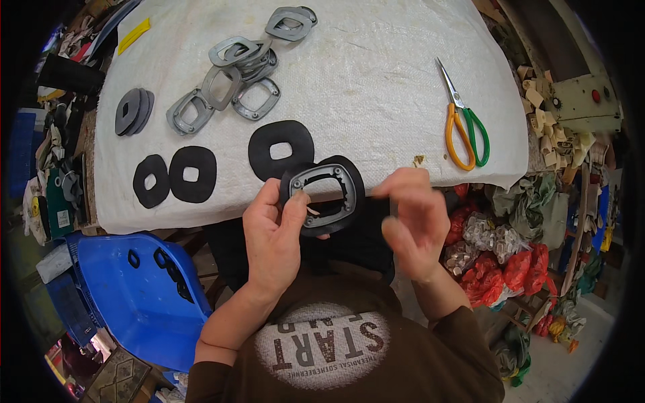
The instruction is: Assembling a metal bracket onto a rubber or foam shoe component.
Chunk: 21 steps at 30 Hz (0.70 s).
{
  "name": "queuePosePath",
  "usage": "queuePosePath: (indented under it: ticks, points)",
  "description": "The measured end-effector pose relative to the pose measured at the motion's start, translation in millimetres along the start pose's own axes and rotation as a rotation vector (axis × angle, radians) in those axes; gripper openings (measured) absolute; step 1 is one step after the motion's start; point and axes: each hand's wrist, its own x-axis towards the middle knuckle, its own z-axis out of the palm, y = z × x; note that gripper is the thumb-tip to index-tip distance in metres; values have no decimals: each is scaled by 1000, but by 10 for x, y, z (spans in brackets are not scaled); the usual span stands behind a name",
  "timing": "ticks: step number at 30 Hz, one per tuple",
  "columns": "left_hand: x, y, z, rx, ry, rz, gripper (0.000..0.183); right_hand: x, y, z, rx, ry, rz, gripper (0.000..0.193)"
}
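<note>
Grey frame [337,216] pinched in left fingers [293,211], right fingers [404,185] parted, empty, three loose black pads [282,132]

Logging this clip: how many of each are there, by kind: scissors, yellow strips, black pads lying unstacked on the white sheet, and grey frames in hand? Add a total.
Scissors: 1
Yellow strip: 1
Unstacked black pads: 3
Grey frame in the left hand: 1
Total: 6
</note>
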Motion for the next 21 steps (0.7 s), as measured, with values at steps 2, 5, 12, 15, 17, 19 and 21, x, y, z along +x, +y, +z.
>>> queuePosePath:
  ticks: [2,5,12,15,17,19,21]
  points:
    - [-14,-21,24,39,-1,16,10,-27,-10,69,67,23,216,51]
    - [-36,-13,48,84,-9,43,10,-39,-24,153,67,18,442,64]
    - [-46,-41,26,165,15,91,9,61,-198,164,49,-195,566,53]
    - [-55,-61,32,178,48,155,8,61,-224,192,95,-199,581,52]
    - [-58,-48,44,209,50,165,8,49,-198,209,121,-176,569,51]
    - [-62,-39,51,241,55,178,8,45,-166,217,148,-156,555,51]
    - [-66,-40,50,307,62,224,9,52,-138,222,235,-159,580,51]
